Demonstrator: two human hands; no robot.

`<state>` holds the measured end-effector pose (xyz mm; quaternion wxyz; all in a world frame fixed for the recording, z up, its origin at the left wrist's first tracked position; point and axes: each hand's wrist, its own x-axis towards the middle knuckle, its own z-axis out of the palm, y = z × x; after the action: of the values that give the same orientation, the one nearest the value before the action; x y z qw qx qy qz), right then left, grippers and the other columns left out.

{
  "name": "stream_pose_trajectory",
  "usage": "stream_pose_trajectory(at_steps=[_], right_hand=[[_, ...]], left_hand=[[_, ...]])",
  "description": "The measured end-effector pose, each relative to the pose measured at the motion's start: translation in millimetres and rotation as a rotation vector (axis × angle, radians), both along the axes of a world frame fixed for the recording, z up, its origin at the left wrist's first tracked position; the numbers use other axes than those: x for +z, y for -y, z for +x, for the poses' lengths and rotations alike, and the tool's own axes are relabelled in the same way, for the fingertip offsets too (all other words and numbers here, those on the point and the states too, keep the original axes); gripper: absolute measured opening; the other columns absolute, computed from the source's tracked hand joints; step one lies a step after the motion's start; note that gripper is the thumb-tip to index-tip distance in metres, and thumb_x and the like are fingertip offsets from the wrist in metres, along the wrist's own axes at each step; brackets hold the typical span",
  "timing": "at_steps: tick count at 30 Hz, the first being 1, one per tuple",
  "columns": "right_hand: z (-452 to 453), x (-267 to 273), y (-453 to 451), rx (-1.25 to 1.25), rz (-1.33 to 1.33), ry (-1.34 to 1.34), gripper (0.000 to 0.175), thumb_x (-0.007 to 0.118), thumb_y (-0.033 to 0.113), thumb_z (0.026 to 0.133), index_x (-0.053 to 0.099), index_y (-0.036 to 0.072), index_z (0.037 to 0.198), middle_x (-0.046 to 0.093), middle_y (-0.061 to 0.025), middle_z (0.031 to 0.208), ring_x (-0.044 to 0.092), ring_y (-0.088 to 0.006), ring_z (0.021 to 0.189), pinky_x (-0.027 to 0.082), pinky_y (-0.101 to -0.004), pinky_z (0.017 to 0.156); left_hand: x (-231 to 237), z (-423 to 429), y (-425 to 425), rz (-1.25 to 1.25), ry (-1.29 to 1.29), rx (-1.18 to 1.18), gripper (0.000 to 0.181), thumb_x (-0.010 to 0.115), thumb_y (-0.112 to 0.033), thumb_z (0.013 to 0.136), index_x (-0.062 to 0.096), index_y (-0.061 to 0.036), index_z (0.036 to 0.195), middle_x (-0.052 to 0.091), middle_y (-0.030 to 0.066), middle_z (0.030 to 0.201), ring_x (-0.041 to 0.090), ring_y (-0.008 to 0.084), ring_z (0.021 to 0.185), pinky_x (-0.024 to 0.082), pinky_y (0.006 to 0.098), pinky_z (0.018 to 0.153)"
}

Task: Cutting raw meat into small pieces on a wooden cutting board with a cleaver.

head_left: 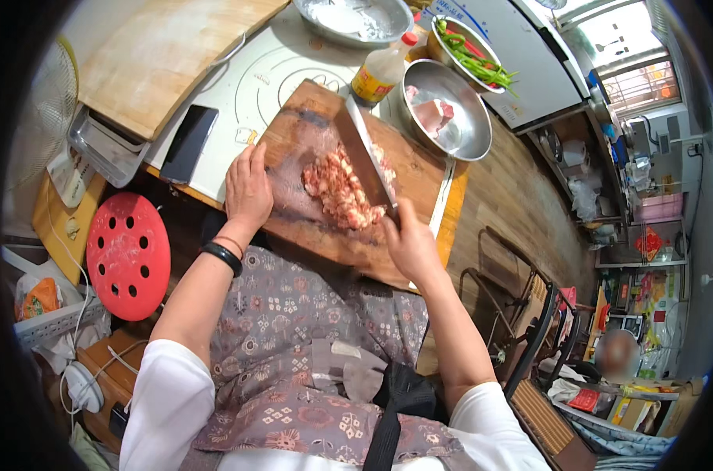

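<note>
A wooden cutting board (409, 156) lies before me with a heap of chopped raw meat (338, 191) on it. My right hand (409, 241) grips the handle of a cleaver (362, 159), whose blade crosses the right part of the meat. My left hand (249, 187) rests flat on the board's left edge, fingers extended, holding nothing. Beyond the board's far right side, a steel bowl (471, 126) holds larger pieces of raw meat (434, 116). A bottle with a red cap (374, 73) stands at the board's far edge.
A dark smartphone (190, 143) lies left of the board, near a large wooden board (156, 59). Farther back are a metal basin with white powder (356, 20) and a bowl of green and red peppers (468, 56). A red stool (128, 256) stands at left, a chair (533, 318) at right.
</note>
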<state>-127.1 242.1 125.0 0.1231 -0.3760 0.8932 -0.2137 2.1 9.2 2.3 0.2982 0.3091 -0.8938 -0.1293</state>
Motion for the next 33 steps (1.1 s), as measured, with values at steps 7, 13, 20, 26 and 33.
stream_pose_trajectory(at_steps=[7,13,20,26,33], right_hand=[[-7,-20,-4,-0.08,0.256,0.022,0.032,0.055,0.018,0.09,0.044,0.009,0.119,0.062,-0.0228,0.08,0.062,-0.041,0.077,0.048,-0.0422,0.066],[16,-28,-4,-0.12,-0.127,0.009,0.034,0.052,0.023,0.091,0.042,0.01,0.12,0.065,-0.0211,0.081,0.062,-0.0436,0.075,0.048,-0.0517,0.065],[17,-11,5,-0.037,-0.155,0.002,0.035,0.05,0.023,0.091,0.04,0.011,0.122,0.063,-0.025,0.082,0.061,-0.0444,0.075,0.047,-0.0524,0.064],[1,2,14,-0.048,0.012,0.065,0.032,0.058,0.022,0.089,0.045,0.006,0.114,0.063,-0.0233,0.085,0.062,-0.0416,0.082,0.047,-0.0456,0.067],[-2,-31,7,-0.018,0.21,-0.05,0.029,0.054,0.018,0.091,0.045,0.008,0.116,0.062,-0.0218,0.075,0.062,-0.0409,0.072,0.047,-0.0443,0.062]], left_hand=[[-3,-3,4,0.049,0.038,-0.034,0.05,0.05,-0.005,0.081,0.041,-0.0038,0.131,0.05,0.0143,0.121,0.044,0.0305,0.116,0.035,0.0399,0.1],[0,-5,3,0.041,0.001,-0.044,0.048,0.05,-0.004,0.081,0.043,-0.0029,0.128,0.052,0.0147,0.118,0.045,0.0308,0.115,0.036,0.0394,0.099],[2,-2,1,0.051,0.022,-0.044,0.047,0.051,-0.003,0.08,0.044,-0.0024,0.127,0.052,0.0145,0.117,0.046,0.0309,0.114,0.037,0.0394,0.099],[-3,-3,5,0.025,0.008,-0.029,0.046,0.05,-0.003,0.08,0.045,-0.0023,0.126,0.053,0.0139,0.116,0.046,0.0304,0.113,0.037,0.0395,0.099],[-6,-3,5,0.031,0.021,-0.035,0.045,0.05,-0.003,0.08,0.047,-0.0022,0.124,0.053,0.0143,0.115,0.046,0.0312,0.113,0.037,0.0394,0.098]])
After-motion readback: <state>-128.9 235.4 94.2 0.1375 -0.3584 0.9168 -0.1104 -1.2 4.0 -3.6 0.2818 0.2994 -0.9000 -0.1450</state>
